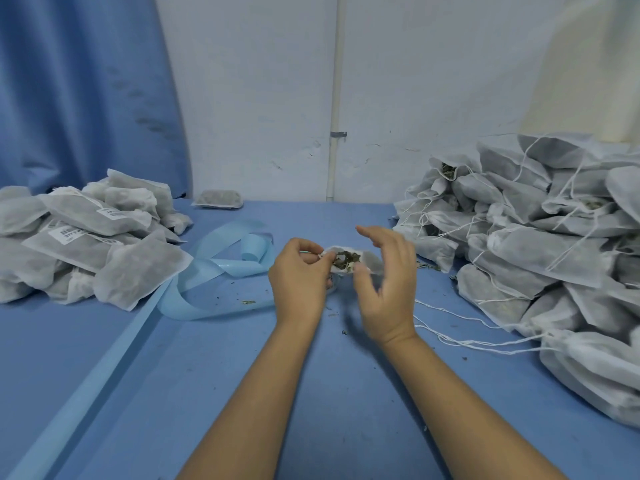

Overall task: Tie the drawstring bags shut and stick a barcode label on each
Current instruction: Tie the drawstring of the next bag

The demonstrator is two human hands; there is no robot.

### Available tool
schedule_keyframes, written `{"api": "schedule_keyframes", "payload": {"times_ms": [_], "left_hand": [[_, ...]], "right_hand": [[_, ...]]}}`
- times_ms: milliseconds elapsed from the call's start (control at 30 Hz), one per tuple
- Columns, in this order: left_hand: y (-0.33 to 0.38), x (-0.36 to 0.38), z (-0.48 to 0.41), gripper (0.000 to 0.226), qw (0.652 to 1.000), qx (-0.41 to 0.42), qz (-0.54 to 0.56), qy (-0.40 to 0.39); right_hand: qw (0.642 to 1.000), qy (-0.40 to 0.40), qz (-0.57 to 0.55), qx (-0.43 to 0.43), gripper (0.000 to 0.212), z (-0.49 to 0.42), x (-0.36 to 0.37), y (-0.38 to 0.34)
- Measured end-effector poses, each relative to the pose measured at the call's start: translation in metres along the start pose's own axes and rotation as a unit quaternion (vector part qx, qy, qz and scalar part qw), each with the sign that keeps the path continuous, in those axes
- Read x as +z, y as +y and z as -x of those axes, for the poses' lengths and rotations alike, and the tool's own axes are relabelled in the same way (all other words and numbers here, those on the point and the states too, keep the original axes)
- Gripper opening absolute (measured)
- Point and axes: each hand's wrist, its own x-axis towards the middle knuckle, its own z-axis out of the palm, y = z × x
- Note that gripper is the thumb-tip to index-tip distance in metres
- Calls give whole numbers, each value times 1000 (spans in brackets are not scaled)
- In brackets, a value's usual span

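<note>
A small white drawstring bag (370,262) stands in the middle of the blue table, its mouth open and dried green herbs showing inside. My left hand (299,275) pinches the bag's left rim with curled fingers. My right hand (386,282) holds the right rim with its thumb, the other fingers spread above the opening. A pile of untied bags (540,244) with loose white strings lies at the right. A pile of tied bags (86,237), some bearing white barcode labels (67,234), lies at the left.
A light blue backing ribbon (221,268) from the label roll curls across the table left of my hands and trails to the front left edge. One single bag (217,199) lies by the back wall. Herb crumbs dot the table. A blue curtain hangs at the left.
</note>
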Motion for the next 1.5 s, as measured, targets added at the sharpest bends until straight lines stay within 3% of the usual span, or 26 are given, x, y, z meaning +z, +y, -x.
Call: {"api": "schedule_keyframes", "payload": {"times_ms": [167,367,533,633,733,900,1067,1200,1333,1500], "left_hand": [[3,-1,0,17,998,-39,45,-16],[1,-5,-3,4,997,-60,9,-48],[2,-7,-3,9,991,-79,25,-104],[4,-9,-1,13,983,-95,31,-154],[6,-11,-2,17,986,-97,33,-132],[4,-8,-1,27,990,-31,-80,-109],[6,-2,-1,22,989,-106,40,-92],[8,-7,-6,18,966,-199,108,-125],[-3,-14,-13,19,980,-101,-101,-138],[-2,-14,-10,24,985,-32,-117,-121]], "right_hand": [[992,-79,96,28,33,4,8,7],[989,-66,35,125,23,2,9,9],[981,-113,105,120,30,-1,9,12],[978,-106,118,137,20,-2,8,13],[974,-101,119,164,13,-4,6,16],[970,-110,130,173,16,-2,3,18],[971,-108,154,146,16,-1,3,19],[969,-109,162,151,18,0,2,21],[968,-83,156,178,21,0,-3,27],[967,-84,178,160,22,1,-1,27]]}}
